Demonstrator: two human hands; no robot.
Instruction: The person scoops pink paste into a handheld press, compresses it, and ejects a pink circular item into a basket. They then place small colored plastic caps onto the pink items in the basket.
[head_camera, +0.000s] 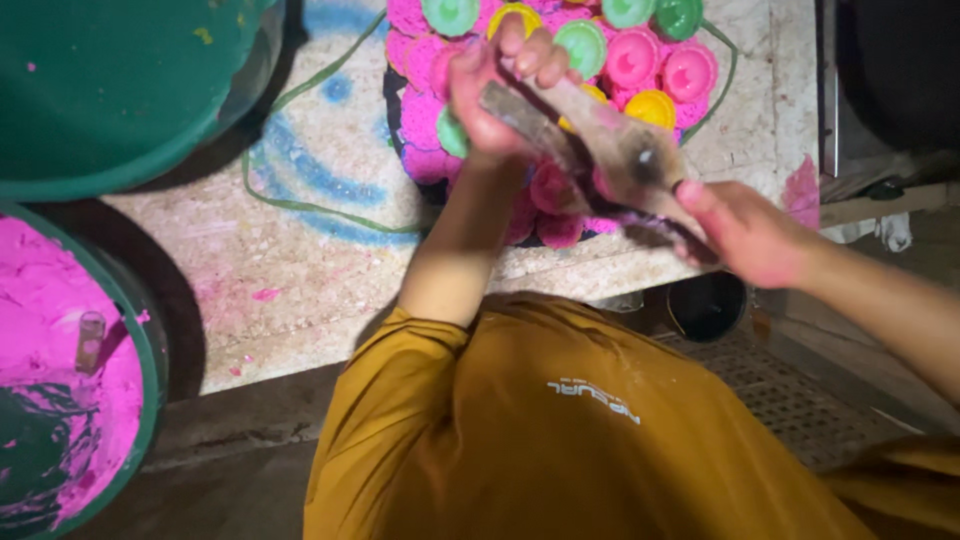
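- The worn, flat wooden paddle-like tool (600, 140), grey-brown and smeared with pink, is held between both hands over the near edge of the round tray, slanting from upper left down to the right.
- The left hand (500, 85) is clenched around the upper end of the tool, fingers curled over it, stained pink.
- The right hand (745, 230) grips the lower end — thumb on top — just off the tray's near right side.
- Directly beneath the hands sits the dark round tray (400, 165), packed with small round moulds (640, 60) in pink, green and yellow, ringed by pink powder.
- The tray rests on a pale stone slab (290, 250) marked with blue and pink stains; a thin green cord (300, 205) loops to the left of the left hand.
- Further left stand a green tub of bright pink powder (60, 350), a small cylinder stuck in it, and a large green basin (110, 80).
- Risk, as I judge it: the tool hangs close over the moulds — a slip of either powdery grip could drop it and crush or scatter them.
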